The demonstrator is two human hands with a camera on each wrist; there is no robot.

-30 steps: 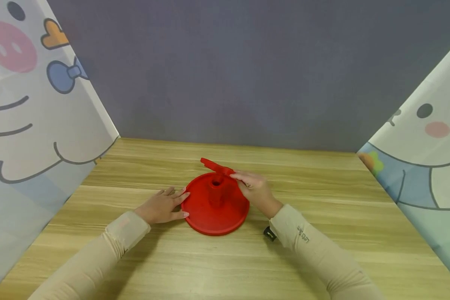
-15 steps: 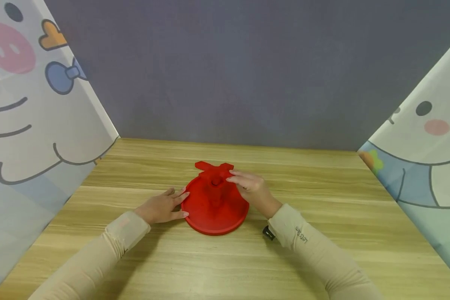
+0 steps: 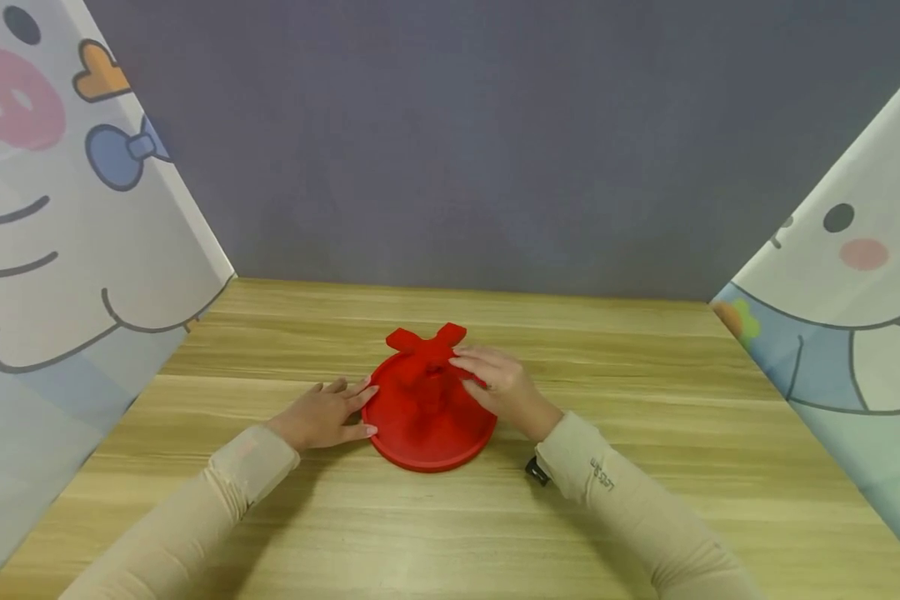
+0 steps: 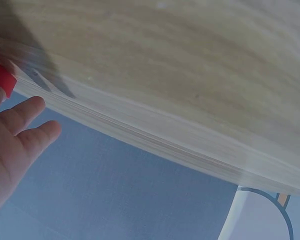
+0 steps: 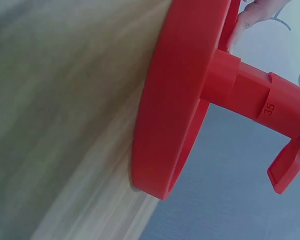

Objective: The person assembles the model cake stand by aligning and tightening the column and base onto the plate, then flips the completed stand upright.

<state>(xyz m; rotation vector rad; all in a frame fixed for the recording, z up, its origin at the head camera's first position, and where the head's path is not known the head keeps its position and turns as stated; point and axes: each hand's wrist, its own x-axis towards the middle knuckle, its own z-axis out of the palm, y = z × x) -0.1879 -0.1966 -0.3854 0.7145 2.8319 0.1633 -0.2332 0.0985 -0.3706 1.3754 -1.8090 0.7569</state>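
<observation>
The worktop carried the red disc base, lying flat. The left hand, fingers spread, touched its edge. The right hand stood narrow at the red winged part atop the post; whether it pinched could not be told. Fitting that part appeared in hand; the next move called for level turning, base steadied.

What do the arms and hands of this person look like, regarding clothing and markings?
Both long sleeves are beige fabric; small dark lettering marks the right one near its cuff. The left hand and right hand are ungloved.
</observation>
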